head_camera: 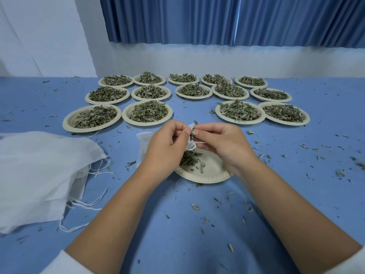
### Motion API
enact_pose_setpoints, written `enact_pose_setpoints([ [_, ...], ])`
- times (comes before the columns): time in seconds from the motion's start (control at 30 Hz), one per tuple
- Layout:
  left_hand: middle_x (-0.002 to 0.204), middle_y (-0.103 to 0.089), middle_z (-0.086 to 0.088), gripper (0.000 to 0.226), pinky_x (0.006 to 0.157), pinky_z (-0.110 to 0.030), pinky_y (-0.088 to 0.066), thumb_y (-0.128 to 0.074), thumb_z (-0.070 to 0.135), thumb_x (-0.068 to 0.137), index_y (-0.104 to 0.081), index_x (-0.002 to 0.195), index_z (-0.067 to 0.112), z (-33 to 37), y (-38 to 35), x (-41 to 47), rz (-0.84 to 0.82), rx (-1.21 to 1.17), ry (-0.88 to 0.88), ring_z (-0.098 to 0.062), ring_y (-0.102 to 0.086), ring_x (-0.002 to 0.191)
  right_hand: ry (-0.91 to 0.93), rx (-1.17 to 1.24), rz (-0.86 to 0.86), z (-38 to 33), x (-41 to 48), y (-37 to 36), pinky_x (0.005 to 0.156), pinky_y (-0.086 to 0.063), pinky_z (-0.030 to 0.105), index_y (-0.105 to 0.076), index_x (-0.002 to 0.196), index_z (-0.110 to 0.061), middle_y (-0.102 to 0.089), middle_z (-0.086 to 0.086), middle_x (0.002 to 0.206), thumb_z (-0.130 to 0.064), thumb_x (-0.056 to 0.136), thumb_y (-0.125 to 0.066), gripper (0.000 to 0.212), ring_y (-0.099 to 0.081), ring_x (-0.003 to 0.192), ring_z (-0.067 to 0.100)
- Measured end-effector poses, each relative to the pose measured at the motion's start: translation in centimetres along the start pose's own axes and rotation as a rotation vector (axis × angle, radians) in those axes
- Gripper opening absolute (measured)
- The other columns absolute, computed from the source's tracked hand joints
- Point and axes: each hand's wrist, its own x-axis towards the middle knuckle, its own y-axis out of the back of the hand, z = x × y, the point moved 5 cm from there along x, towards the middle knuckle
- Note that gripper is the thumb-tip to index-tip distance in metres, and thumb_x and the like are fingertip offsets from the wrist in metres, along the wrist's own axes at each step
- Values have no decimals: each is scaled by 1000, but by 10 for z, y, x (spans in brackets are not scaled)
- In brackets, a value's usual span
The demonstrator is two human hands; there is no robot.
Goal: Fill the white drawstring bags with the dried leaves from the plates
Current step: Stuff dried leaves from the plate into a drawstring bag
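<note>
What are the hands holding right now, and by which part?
The left hand pinches a white drawstring bag by the rim of its open mouth; the right hand pinches dried leaves at that same opening.

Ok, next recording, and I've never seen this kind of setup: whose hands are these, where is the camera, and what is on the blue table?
There is no machine: one camera worn on the person's head looks down at their bare hands. The left hand grips a white drawstring bag by its mouth; the right hand pinches dried leaves at it, above a nearly emptied plate. Fourteen full plates sit beyond, and a pile of empty bags lies at the left on the blue table.
</note>
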Motion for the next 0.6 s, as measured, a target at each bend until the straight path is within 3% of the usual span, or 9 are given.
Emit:
enact_pose_setpoints([
  [0.07, 82, -61, 3, 9, 67, -17, -45, -54, 23, 98, -61, 94, 19, 2, -1, -1, -20, -20, -9, -7, -55, 73, 15, -109, 92, 0, 2, 4, 55, -49, 12, -72, 84, -18, -73, 0, 86, -10, 79, -79, 12, -66, 69, 4],
  [0.13, 80, -62, 2, 10, 61, -12, -43, -54, 22, 98, -61, 94, 17, 3, -2, -1, -27, -33, -10, -5, -55, 69, -5, -237, 175, 4, 4, 8, 54, -49, 12, -66, 97, -20, -65, -3, 99, -16, 78, -81, 24, -64, 74, 2],
  [0.23, 76, -61, 5, 11, 59, -8, -41, -54, 20, 99, -61, 91, 17, 2, -3, -1, -30, -71, 5, 1, -53, 64, -150, -101, 7, 13, 5, -3, 69, -58, 23, -64, 116, -10, -68, 9, 113, -15, 88, -71, 29, -72, 91, 18],
  [0.3, 75, -61, 6, 10, 61, -10, -44, -54, 19, 98, -60, 91, 18, 2, -3, -1, -22, -85, 7, 1, -55, 65, -168, -28, -76, 14, 3, -10, 68, -58, 24, -70, 105, -2, -74, 15, 99, -10, 92, -65, 15, -74, 85, 19],
  [0.4, 74, -61, 9, 10, 60, -11, -44, -53, 20, 98, -60, 91, 19, 4, -1, -2, -9, -68, -31, 1, -56, 65, -116, -66, 5, 13, 4, -10, 65, -58, 26, -70, 86, 0, -74, 17, 84, -8, 87, -70, 8, -71, 73, 21],
  [0.5, 72, -61, 10, 10, 54, -12, -45, -54, 20, 98, -60, 89, 21, 6, -3, -3, -31, -18, -56, -1, -59, 67, -67, -295, 120, 13, 6, -8, 58, -47, 30, -61, 72, -9, -60, 9, 66, -12, 82, -75, 17, -55, 61, 17],
  [0.6, 73, -62, 9, 11, 68, -25, -53, -54, 19, 98, -59, 89, 22, 3, -3, -2, 4, 2, -32, -4, -60, 70, 6, -480, 164, 9, 5, -9, 50, -43, 27, -60, 66, -15, -59, 1, 57, -14, 81, -73, 20, -49, 53, 9],
])
